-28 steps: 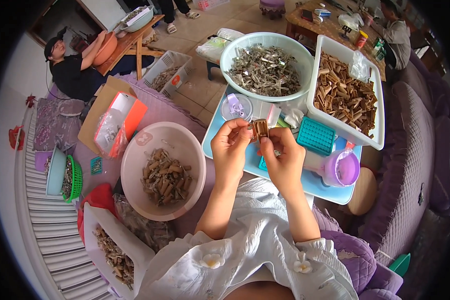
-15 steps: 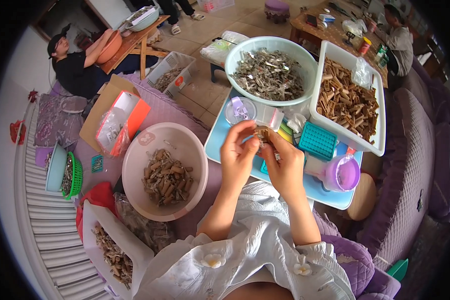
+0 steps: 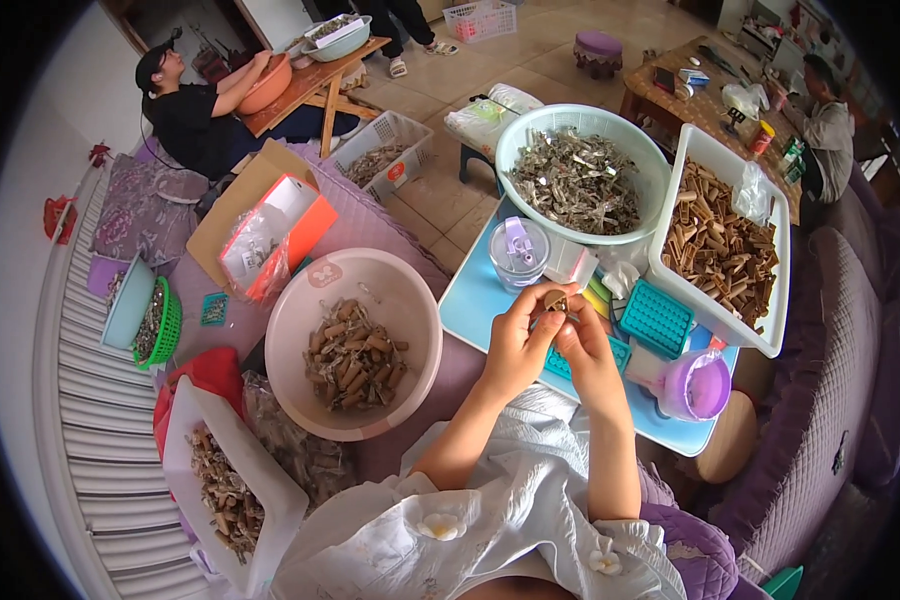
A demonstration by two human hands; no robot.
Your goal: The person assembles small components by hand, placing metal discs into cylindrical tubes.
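Observation:
A small brown tube-like piece (image 3: 556,300) is pinched between the fingertips of both hands, over the near edge of the light-blue table (image 3: 463,298). My left hand (image 3: 520,345) grips it from the left, fingers curled. From the right, my right hand (image 3: 587,362) closes on the same piece, thumb against it. Its far side is hidden by my fingers. Beside my right hand lies a teal gridded tray (image 3: 656,317), with another partly under the hands. To the left, a pale pink basin (image 3: 425,345) holds brown rolled pieces with clear wisps (image 3: 353,360).
A pale-blue basin (image 3: 510,128) of small shiny packets and a white tub (image 3: 782,250) of brown curved pieces stand beyond my hands. A lidded clear cup (image 3: 518,255) and purple cup (image 3: 697,386) flank them. An orange-white box (image 3: 300,218) sits left. Two people work farther off.
The view has shifted, so the surroundings sit farther right and mostly lower. My hands have drawn closer together around the brown piece, which is turned differently between my fingers.

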